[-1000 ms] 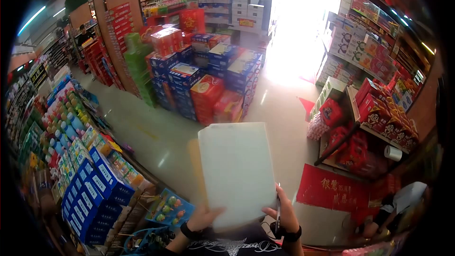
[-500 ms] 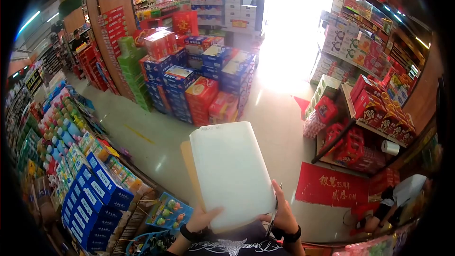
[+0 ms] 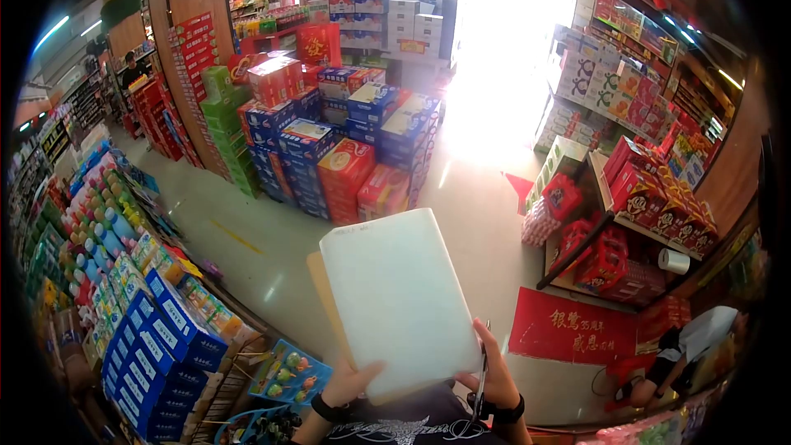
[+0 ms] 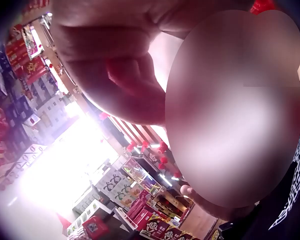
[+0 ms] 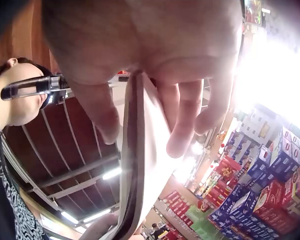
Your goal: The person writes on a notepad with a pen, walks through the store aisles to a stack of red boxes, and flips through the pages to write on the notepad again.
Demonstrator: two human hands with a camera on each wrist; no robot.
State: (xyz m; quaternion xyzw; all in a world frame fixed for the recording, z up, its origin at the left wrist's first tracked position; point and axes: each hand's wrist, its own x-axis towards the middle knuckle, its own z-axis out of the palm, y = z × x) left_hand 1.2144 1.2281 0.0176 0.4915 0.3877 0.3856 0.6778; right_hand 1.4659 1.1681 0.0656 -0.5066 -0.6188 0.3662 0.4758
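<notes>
In the upper middle of the head view we see blue boxes (image 3: 306,161) in a pile, with red boxes (image 3: 342,185) at the front and green boxes (image 3: 227,136) on the left side. To the right of this pile we find a very bright doorway (image 3: 498,66). At the lower right we notice a red mat (image 3: 534,344) with writing, and near it a white roll (image 3: 674,261). At the left we see bottles (image 3: 109,239), and below them blue cartons (image 3: 152,363). A yellow line (image 3: 236,236) crosses the floor (image 3: 198,198).

A white-paged notebook (image 3: 400,305) tilts leftward, tan backing (image 3: 324,295) jutting out behind, a slim pen (image 3: 480,386) beside its lower right corner.
</notes>
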